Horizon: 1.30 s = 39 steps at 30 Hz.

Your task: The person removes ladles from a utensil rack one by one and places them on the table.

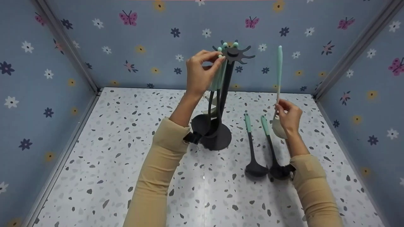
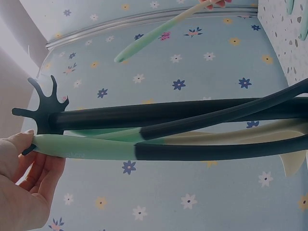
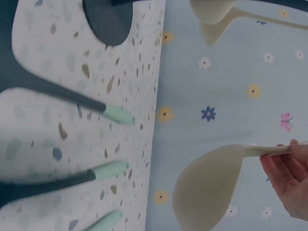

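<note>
Head view shows two tan sleeves [image 1: 151, 179] closest, reaching over a white speckled worktop [image 1: 94, 170]. Two dark tools [image 1: 256, 171] lie on it at the right, side by side, with mint handles pointing away.

A bit farther, the right hand [image 1: 290, 116] pinches the thin stem of a pale ladle [image 1: 279, 72]. Its mint handle points up, and its bowl is at the bottom, apart from the stand. Holding it low leaves the handle's top free, which looks handy for hanging. It would be smart to keep the bowl away from the tools lying near it.

Farther along, the left hand [image 1: 202, 71] has its finger and thumb squeezed on the top of a mint-handled dark tool [image 2: 86, 147], right by the curly hooks [image 2: 43, 108] of the dark stand [image 1: 225, 91]. I can't tell if that handle is hooked on. A good way would be to hold softly, give a tiny tug to check, and only then let go. More tools [image 2: 292, 166] hang close by, so slow moves should stop bumps and tangles.

Farthest back is a blue wall [image 1: 189, 19] with flowers and butterflies.
</note>
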Tool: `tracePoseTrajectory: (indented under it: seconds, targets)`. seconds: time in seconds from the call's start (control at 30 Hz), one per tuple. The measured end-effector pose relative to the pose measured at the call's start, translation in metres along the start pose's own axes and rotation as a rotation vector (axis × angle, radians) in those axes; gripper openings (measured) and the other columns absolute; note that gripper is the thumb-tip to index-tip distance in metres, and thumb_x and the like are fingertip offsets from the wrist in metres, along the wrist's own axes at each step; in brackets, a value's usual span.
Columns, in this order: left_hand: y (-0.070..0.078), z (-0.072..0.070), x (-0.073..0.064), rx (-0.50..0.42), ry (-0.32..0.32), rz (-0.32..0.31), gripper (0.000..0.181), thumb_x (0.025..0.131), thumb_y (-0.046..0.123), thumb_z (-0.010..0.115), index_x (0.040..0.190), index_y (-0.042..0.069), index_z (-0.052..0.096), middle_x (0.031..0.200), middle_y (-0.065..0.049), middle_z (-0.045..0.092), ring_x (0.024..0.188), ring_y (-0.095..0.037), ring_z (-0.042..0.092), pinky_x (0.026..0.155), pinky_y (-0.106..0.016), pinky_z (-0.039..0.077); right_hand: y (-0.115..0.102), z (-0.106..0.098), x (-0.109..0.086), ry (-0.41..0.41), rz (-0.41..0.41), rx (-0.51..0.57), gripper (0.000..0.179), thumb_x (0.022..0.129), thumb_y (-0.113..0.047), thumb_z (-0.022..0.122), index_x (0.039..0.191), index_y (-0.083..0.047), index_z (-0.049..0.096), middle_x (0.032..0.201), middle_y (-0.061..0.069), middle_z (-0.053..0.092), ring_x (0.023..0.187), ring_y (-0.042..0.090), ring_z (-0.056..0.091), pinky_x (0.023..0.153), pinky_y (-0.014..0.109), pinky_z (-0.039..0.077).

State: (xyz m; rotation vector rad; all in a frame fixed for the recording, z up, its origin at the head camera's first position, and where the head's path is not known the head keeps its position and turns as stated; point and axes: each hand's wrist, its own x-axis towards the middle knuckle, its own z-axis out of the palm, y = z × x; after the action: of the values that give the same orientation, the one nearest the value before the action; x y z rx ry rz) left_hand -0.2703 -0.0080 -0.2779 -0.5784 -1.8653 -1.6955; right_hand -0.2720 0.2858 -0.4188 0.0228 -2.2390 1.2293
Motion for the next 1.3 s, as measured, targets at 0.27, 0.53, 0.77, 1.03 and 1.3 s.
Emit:
tracePoseTrajectory:
  seconds: [0.27,0.53,0.77,1.03,1.3]
  targets:
    - [0.0,0.001,0.0,-0.004,0.009,0.026,0.018,0.081,0.009,0.065,0.092,-0.004,0.068,0.084,-0.009,0.061,0.076,-0.013,0.058,0.066,-0.021,0.052,0.015,-0.029,0.002,-0.016,0.022,-0.161,0.018,0.083,-0.001,0.059,0.1,0.006,0.064,0.087,0.018,0.064,0.066,0.0,0.052,0.053,0.005,0.044]
    - [-0.001,0.0,-0.001,0.023,-0.002,0.017,0.019,0.082,0.012,0.064,0.093,-0.002,0.068,0.084,-0.008,0.061,0.077,-0.012,0.058,0.066,-0.021,0.051,0.038,-0.056,0.001,-0.046,0.121,-0.303,0.019,0.085,-0.004,0.058,0.1,0.006,0.064,0.086,0.02,0.064,0.063,0.003,0.051,0.05,0.004,0.038]
    - [0.0,0.0,0.0,0.016,-0.001,0.017,0.018,0.082,0.011,0.065,0.093,-0.003,0.068,0.084,-0.008,0.061,0.077,-0.012,0.058,0.066,-0.021,0.052,0.056,-0.072,-0.004,-0.111,0.226,-0.397,0.023,0.088,-0.005,0.053,0.106,0.007,0.06,0.092,0.022,0.062,0.075,0.021,0.057,0.055,0.012,0.042]
    - [-0.001,0.0,0.0,0.013,0.0,0.032,0.018,0.082,0.011,0.064,0.093,-0.003,0.068,0.084,-0.009,0.061,0.076,-0.013,0.058,0.065,-0.021,0.052,0.074,-0.085,-0.009,-0.154,0.321,-0.469,0.025,0.089,-0.004,0.05,0.108,0.01,0.058,0.096,0.026,0.059,0.083,0.031,0.056,0.066,0.035,0.046]
    - [0.0,0.001,-0.001,0.006,0.006,0.031,0.019,0.081,0.011,0.065,0.093,-0.003,0.068,0.085,-0.011,0.061,0.076,-0.014,0.058,0.064,-0.021,0.052,0.092,-0.092,-0.014,-0.209,0.438,-0.527,0.028,0.09,-0.006,0.048,0.111,0.011,0.055,0.1,0.027,0.057,0.088,0.034,0.056,0.074,0.043,0.047]
